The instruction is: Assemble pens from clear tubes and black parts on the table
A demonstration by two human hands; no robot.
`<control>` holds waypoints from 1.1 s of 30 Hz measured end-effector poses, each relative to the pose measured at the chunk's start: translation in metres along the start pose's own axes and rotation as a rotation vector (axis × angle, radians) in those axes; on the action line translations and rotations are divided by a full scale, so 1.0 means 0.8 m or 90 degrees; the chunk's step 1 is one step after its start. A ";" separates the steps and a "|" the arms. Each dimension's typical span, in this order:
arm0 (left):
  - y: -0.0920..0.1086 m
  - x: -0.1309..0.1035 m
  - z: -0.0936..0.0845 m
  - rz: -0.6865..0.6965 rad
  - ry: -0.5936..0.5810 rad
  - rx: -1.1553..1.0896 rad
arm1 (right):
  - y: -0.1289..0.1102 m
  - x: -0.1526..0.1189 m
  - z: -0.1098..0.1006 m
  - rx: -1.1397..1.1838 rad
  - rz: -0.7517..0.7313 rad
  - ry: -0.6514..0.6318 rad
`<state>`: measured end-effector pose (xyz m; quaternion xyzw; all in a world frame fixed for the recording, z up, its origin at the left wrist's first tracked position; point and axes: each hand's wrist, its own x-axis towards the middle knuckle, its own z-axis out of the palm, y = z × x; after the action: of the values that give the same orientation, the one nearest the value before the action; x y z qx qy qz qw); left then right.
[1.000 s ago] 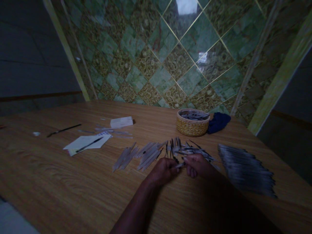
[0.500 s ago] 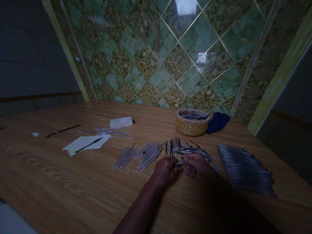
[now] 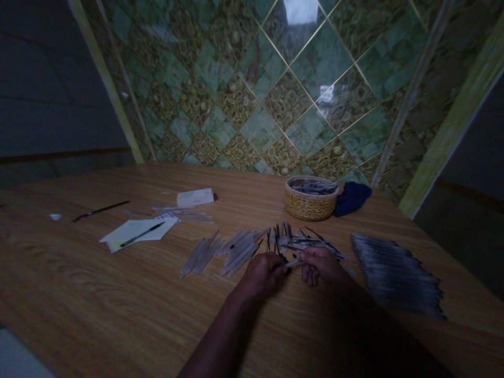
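My left hand (image 3: 265,273) is closed round one end of a pale pen barrel (image 3: 292,263), just above the table. With thumb and fingers pinched, my right hand (image 3: 319,265) grips the barrel's other end. Only a short middle stretch of it shows. Clear pen barrels (image 3: 242,251) lie in a loose heap beyond my left hand, and a smaller bunch of barrels (image 3: 199,255) is left of that. Thin dark pen refills (image 3: 282,233) and further pen parts (image 3: 315,241) are scattered just past both hands. A neat row of pens (image 3: 397,275) lies to the right of my right arm.
A woven basket (image 3: 311,203) full of pens stands at the back, touching a dark blue cloth (image 3: 353,197). On the left are a white box (image 3: 195,197), papers (image 3: 129,230) with a pen (image 3: 142,234), and a long dark stick (image 3: 101,210). A tiled wall (image 3: 252,105) bounds the table.
My hands have drawn slightly apart, the left toward me and the right a little rightward, so more of the pale barrel shows between them. The things on the table look unmoved.
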<state>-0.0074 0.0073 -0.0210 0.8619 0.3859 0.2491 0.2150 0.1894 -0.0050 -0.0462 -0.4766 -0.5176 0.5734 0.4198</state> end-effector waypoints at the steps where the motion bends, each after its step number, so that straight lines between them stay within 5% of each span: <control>1: -0.001 0.000 0.002 0.008 0.016 0.005 | -0.001 -0.001 0.001 0.001 0.006 0.001; 6: 0.003 0.000 0.007 0.033 0.076 0.056 | -0.009 -0.007 0.003 0.007 0.028 0.011; 18: 0.031 -0.002 -0.001 0.021 0.067 0.205 | -0.015 -0.013 0.002 0.038 0.035 0.032; 25: 0.020 -0.004 -0.014 0.000 0.037 0.029 | -0.020 -0.014 -0.004 0.089 -0.001 0.062; 33: -0.001 -0.003 -0.023 -0.121 -0.025 -0.150 | -0.014 -0.008 -0.014 0.088 -0.016 0.076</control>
<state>-0.0200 0.0095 -0.0074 0.7950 0.4294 0.2545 0.3447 0.2013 -0.0082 -0.0347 -0.4735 -0.4567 0.5728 0.4891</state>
